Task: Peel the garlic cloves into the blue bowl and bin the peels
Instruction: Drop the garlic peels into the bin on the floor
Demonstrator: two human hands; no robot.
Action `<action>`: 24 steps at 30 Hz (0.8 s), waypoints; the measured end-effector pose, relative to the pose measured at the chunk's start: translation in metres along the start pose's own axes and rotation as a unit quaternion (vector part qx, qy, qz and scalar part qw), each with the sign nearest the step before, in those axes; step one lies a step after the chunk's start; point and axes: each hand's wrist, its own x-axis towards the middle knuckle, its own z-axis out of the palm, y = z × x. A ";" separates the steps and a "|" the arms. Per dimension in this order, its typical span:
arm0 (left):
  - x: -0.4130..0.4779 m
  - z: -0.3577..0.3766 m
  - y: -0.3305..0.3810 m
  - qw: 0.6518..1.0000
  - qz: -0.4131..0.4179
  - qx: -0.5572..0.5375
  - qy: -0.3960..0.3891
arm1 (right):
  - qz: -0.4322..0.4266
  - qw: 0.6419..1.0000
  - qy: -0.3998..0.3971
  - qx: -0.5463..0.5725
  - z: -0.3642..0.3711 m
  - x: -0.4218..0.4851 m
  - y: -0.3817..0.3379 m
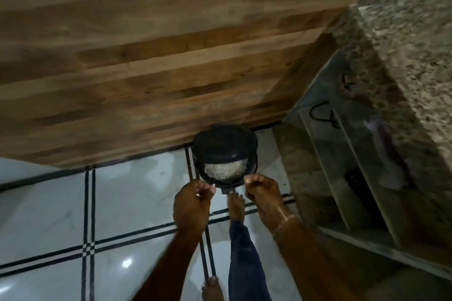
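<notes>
Looks like a home kitchen to me: speckled granite worktop upper right with open shelves under it, wood-grain cabinet front across the top, glossy white floor tiles, little black pedal bin mid-frame, bare foot.

The black round pedal bin stands upright on the white tiled floor, its far side against the wooden panel. Its lid is tipped up toward the far side, so the mouth is open. Inside, a pale, whitish heap of garlic peels lies in the near half. 1 flat black pedal juts from the near side of the base.
</notes>
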 end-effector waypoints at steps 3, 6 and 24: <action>0.052 0.044 -0.033 0.997 -0.067 -0.004 -0.022 | 0.012 1.000 0.007 -0.014 0.014 0.068 0.031; 0.109 0.091 -0.057 0.993 -0.115 -0.002 -0.016 | 0.027 1.000 0.014 -0.007 0.032 0.140 0.055; 0.188 0.191 -0.043 0.948 -0.252 -0.186 -0.048 | 0.141 0.988 -0.057 -0.004 0.071 0.278 0.091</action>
